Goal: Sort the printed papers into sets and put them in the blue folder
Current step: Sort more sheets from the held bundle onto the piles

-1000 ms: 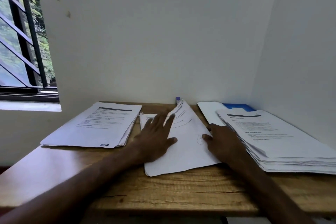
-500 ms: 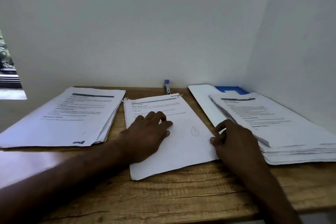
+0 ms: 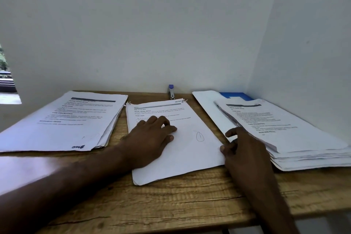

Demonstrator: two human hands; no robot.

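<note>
Flattened since a second ago, the raised top sheet now lies on the middle set [image 3: 190, 150]. Left of the left hand [image 3: 152, 140] sits the left pile [image 3: 62, 121]. The left hand presses the middle set, fingers loosely bent. The right hand [image 3: 245, 150] touches that set's right edge with its thumb; whether it pinches, I cannot tell. Beyond it, the right pile [image 3: 284, 129] covers the blue folder [image 3: 235, 95].
</note>
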